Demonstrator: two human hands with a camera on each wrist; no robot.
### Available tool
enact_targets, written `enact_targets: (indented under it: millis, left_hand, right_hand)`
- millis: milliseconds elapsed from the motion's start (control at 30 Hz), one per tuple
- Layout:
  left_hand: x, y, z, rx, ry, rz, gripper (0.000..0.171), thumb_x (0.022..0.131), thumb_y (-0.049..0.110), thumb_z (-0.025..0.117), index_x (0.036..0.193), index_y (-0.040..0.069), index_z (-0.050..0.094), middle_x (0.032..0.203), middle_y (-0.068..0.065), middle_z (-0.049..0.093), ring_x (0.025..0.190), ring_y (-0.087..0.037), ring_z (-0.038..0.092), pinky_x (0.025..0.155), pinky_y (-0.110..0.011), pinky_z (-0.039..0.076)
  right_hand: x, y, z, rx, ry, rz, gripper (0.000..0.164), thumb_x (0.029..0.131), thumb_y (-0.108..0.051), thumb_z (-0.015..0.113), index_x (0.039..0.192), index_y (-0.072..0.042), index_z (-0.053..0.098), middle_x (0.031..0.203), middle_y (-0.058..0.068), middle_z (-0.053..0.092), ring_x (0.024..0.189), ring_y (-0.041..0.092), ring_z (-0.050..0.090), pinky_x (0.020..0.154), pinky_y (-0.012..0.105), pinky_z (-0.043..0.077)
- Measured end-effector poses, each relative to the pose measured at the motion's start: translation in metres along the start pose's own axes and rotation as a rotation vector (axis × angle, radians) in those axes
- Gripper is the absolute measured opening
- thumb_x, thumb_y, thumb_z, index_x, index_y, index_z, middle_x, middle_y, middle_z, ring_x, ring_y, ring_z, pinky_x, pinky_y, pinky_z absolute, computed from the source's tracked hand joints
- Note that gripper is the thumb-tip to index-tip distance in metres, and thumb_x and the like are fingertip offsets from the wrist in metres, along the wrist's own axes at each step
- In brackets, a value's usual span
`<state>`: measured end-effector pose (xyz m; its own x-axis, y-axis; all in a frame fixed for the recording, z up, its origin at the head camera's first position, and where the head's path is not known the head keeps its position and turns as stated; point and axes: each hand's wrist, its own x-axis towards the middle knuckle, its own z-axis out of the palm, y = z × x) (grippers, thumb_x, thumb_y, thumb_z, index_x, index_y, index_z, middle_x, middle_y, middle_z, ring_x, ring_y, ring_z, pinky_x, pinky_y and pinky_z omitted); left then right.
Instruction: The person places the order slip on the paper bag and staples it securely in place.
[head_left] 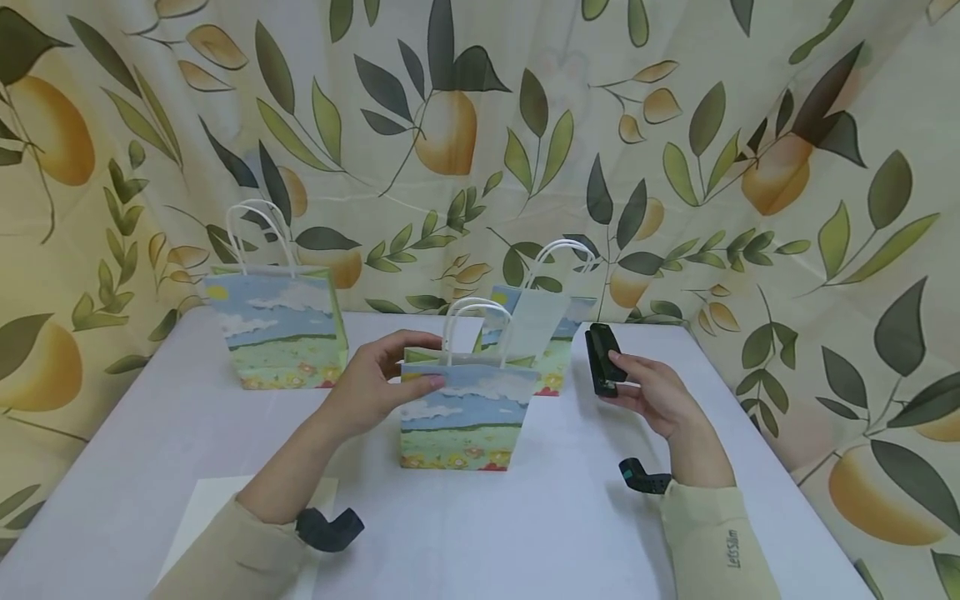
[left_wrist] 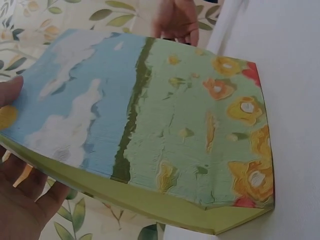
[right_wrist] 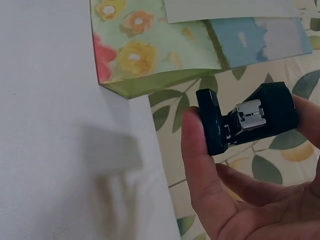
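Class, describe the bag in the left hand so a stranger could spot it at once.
Start at the white table and look to its middle. There the left hand grips one side of a paper bag printed with clouds and flowers. It is nearer the person than the similar left bag and rear bag, and the only one held.
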<state>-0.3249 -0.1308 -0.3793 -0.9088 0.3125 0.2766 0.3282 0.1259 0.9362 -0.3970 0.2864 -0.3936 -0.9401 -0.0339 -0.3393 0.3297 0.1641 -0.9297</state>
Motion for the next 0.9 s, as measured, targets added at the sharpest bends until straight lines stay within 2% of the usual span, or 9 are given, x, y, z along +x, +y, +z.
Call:
enact_targets:
  millis: [233, 400, 633, 733, 900]
  left_hand:
    - [-0.003, 0.005, -0.005, 0.051, 0.006, 0.022, 0.050, 0.091, 0.016, 0.081, 0.137, 0.021, 0.062, 0.136, -0.003, 0.065, 0.123, -0.024, 0.060, 0.104, -0.050, 0.050]
    - [-0.006, 0.008, -0.012, 0.094, -0.003, 0.026, 0.056, 0.091, 0.018, 0.082, 0.141, 0.025, 0.059, 0.141, 0.000, 0.062, 0.131, -0.024, 0.056, 0.111, -0.051, 0.047]
    - [-0.013, 0.007, -0.024, 0.124, -0.016, 0.010, 0.057, 0.090, 0.019, 0.083, 0.141, 0.026, 0.059, 0.142, 0.002, 0.060, 0.130, -0.022, 0.058, 0.112, -0.048, 0.049]
    - [-0.016, 0.005, -0.028, 0.140, -0.026, 0.000, 0.058, 0.090, 0.020, 0.083, 0.142, 0.025, 0.058, 0.142, 0.002, 0.060, 0.129, -0.022, 0.058, 0.111, -0.047, 0.050]
    - [-0.026, 0.003, -0.037, 0.186, -0.032, -0.015, 0.060, 0.089, 0.020, 0.084, 0.142, 0.022, 0.057, 0.142, -0.002, 0.061, 0.130, -0.026, 0.058, 0.109, -0.046, 0.052]
  right_hand:
    - [-0.001, 0.001, 0.000, 0.018, -0.032, 0.007, 0.094, 0.103, -0.041, 0.064, 0.165, -0.001, 0.008, 0.166, 0.023, 0.022, 0.103, 0.013, 0.066, 0.094, 0.036, 0.060]
    - [-0.003, -0.002, -0.001, 0.034, -0.046, -0.002, 0.093, 0.102, -0.038, 0.066, 0.166, -0.002, 0.007, 0.165, 0.023, 0.021, 0.105, 0.016, 0.064, 0.095, 0.039, 0.060]
    - [0.000, -0.002, -0.002, 0.011, -0.049, 0.007, 0.094, 0.101, -0.038, 0.068, 0.165, -0.002, 0.009, 0.164, 0.023, 0.024, 0.099, 0.012, 0.067, 0.094, 0.036, 0.060]
    - [0.003, 0.000, -0.003, -0.009, -0.045, 0.017, 0.093, 0.102, -0.037, 0.067, 0.165, -0.002, 0.009, 0.166, 0.024, 0.022, 0.100, 0.012, 0.067, 0.094, 0.036, 0.060]
    - [0.007, 0.004, -0.003, -0.064, -0.023, 0.045, 0.090, 0.102, -0.040, 0.066, 0.165, -0.002, 0.014, 0.164, 0.022, 0.027, 0.102, 0.011, 0.063, 0.091, 0.029, 0.061]
